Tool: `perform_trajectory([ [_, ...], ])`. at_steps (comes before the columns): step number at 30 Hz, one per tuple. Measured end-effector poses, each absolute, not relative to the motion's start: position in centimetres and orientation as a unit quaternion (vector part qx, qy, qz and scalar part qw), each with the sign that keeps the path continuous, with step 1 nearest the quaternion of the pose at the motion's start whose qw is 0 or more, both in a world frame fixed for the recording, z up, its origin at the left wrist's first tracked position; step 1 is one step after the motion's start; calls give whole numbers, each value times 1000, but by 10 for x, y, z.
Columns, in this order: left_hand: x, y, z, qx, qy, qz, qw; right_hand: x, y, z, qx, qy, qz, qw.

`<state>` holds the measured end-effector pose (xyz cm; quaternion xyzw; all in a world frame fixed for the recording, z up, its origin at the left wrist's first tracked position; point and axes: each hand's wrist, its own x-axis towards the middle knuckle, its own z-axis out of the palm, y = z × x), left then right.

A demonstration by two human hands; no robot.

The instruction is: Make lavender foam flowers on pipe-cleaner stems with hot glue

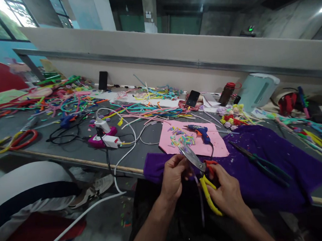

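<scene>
Right hand fingers curl around the yellow handles of scissors, blades raised and parted over the near tabletop edge. Left hand fingers pinch a thin pale strip at the blades; the strip hangs down toward the lap. Just beyond lie a purple cloth draped over the edge and a pink sheet carrying a blue glue gun and cut bits. Dark pliers rest on the cloth at right. A bare tabletop strip runs left, beside a white cable.
</scene>
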<state>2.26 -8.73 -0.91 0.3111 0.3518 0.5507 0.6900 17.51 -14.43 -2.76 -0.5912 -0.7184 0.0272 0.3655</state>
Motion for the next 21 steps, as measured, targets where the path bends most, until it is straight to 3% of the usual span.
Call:
perform_trajectory([
  [21, 26, -89, -12, 313, 350, 546, 693, 174, -143, -31, -576, -717, 50, 390],
])
